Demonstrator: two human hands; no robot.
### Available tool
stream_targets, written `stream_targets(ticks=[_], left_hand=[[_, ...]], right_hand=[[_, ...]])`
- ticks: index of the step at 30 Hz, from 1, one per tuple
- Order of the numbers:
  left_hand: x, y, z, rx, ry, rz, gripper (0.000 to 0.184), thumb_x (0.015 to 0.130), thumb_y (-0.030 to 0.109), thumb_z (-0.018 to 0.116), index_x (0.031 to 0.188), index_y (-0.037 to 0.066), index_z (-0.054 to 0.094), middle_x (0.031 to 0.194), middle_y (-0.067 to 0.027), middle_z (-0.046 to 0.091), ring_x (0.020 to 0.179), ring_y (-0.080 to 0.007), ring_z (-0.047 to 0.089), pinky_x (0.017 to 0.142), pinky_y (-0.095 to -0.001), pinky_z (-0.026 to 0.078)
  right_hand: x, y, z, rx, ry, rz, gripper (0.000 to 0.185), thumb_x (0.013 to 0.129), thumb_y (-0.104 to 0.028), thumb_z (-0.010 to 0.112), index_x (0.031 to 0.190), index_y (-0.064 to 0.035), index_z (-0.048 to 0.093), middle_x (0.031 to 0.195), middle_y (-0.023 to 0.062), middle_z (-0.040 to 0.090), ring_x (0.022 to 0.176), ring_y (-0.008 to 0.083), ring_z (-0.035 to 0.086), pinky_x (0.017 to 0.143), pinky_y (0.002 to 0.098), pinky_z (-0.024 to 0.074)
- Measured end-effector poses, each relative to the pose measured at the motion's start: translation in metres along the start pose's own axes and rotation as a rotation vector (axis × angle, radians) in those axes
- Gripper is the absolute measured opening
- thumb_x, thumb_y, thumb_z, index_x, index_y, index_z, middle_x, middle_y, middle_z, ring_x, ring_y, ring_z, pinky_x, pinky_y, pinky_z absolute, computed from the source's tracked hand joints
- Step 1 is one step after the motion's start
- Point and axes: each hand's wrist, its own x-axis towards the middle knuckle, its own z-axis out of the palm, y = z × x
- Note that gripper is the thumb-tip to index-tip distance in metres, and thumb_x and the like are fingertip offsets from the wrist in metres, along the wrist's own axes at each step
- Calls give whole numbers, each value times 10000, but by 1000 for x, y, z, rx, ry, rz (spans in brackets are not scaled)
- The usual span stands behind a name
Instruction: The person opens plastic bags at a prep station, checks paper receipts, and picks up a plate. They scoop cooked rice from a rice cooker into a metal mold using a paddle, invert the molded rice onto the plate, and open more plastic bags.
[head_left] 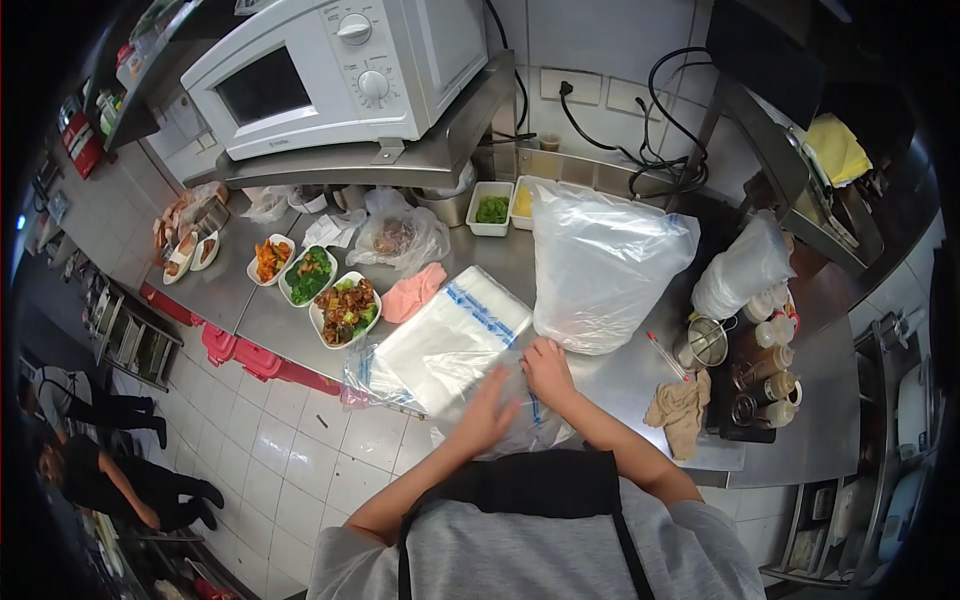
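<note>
A stack of flat clear plastic bags with blue print lies on the steel counter in front of me. My left hand, blurred by motion, is over its near edge, and its fingers cannot be made out well. Curled fingers of my right hand hold a loose clear plastic bag at the stack's near right corner. That bag hangs toward my apron. Just beyond my right hand stands a large, full, whitish plastic bag. A pink cloth lies at the stack's far left.
Bowls of meat with broccoli, greens and orange food line the left counter. A microwave sits on a shelf above. Sauce bottles, a tan cloth and a red pen are at right. Two people stand at far left.
</note>
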Motion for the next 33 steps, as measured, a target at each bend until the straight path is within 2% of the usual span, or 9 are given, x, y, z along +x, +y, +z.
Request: stream_targets(ticks=[2,5,6,8,11,12,18,24,33], left_hand=[[15,-1,-30,188,165,-17,692,792,361,623,1340,78,311,1377,-226,279,1268,-394,296,993,-586,217],[36,23,-66,731,252,-149,570,730,342,703,1182,70,487,1303,-213,380,1242,-360,340,1002,-474,278],[39,13,-74,664,150,-155,524,709,323,727,1115,65,519,1240,-191,439,1189,-326,396,969,-432,318],[48,-14,-91,529,-63,-149,433,668,284,775,982,56,583,1114,-148,557,1084,-256,509,902,-347,396],[70,-16,-108,-99,-305,-370,348,658,206,797,894,41,602,896,-46,637,851,-141,588,765,-288,456],[74,-14,-104,-247,-242,-294,329,687,156,781,925,30,592,794,-12,638,699,-73,567,675,-226,455],[96,15,-97,-799,-186,-270,353,722,27,724,1043,7,580,846,-47,641,758,-113,610,695,-237,483],[105,35,-96,-765,-111,-304,396,733,29,710,1104,4,574,855,-64,652,756,-135,626,742,-268,508],[109,40,-90,-813,-29,-278,191,810,163,665,890,-10,653,854,-111,667,756,-151,628,712,-270,500]], right_hand=[[1,-6,-15,84,-30,30,172,687,-104,641,827,-58,553,954,100,499,978,281,464,817,390,368],[4,-11,-44,259,-42,15,191,658,-84,661,802,-73,536,905,71,497,944,234,483,800,355,373],[8,-8,-53,320,-30,-4,198,651,-76,666,796,-76,531,888,60,499,927,214,497,790,342,380],[10,4,-70,599,-129,211,204,658,-65,677,793,-72,525,849,31,513,873,162,522,750,308,403],[11,2,-108,867,-128,377,220,691,-61,698,863,-68,560,788,-13,523,795,96,543,691,256,429],[11,-2,-122,930,-107,400,230,706,-62,705,898,-67,579,767,-27,525,769,75,547,673,239,437],[0,2,-168,1320,-103,595,377,752,-42,694,1114,-41,592,874,8,631,746,57,569,692,201,452],[-1,0,-186,1370,49,651,285,771,-102,699,1033,-13,629,841,8,641,784,67,569,724,220,442],[-3,15,-182,1300,256,515,76,770,-81,697,821,-30,672,800,22,648,747,74,568,708,226,438]])
